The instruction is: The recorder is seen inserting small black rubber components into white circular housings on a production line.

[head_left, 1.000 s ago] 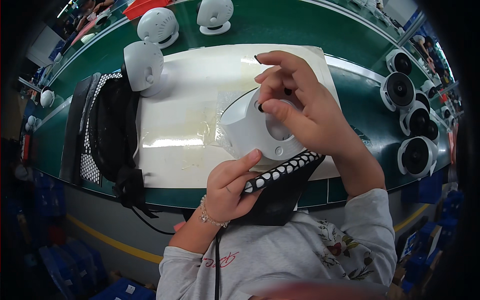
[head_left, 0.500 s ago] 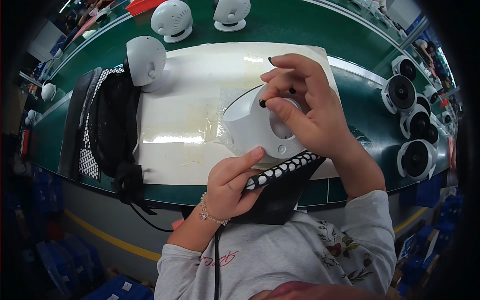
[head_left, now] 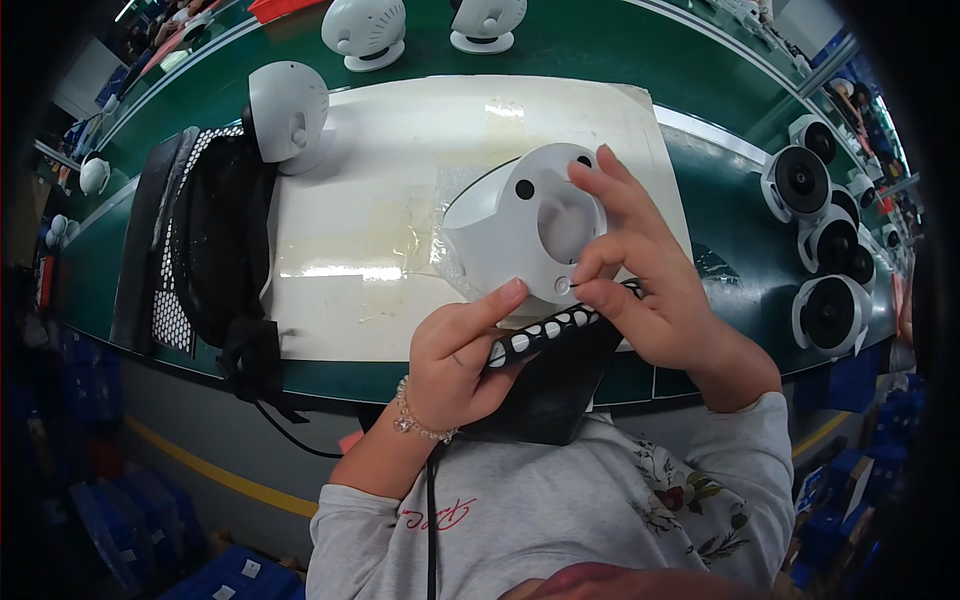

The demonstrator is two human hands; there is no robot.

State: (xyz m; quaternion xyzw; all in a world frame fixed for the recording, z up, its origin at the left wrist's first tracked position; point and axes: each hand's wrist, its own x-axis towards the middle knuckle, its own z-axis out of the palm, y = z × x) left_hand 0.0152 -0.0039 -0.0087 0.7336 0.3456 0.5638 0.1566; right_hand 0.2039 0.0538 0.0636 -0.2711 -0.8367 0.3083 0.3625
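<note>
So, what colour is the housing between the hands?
The housing is white, best seen in the head view.

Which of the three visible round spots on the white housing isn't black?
The pale spot beside the right hand, on the near side of the housing; both farther spots are black.

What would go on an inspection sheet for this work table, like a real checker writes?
Surface: green bench under a shiny white board.
Things in hand: white housing with black dots; black strip with pale holes beside it.
Clutter: black bag on the left; white devices beyond; black-faced devices on the right.
Hands: left hand, forefinger on the housing; right hand, thumb at its rim, grip unclear.
Cables: dark cord down the shirt.
Surroundings: blue bins, yellow floor line.
</note>
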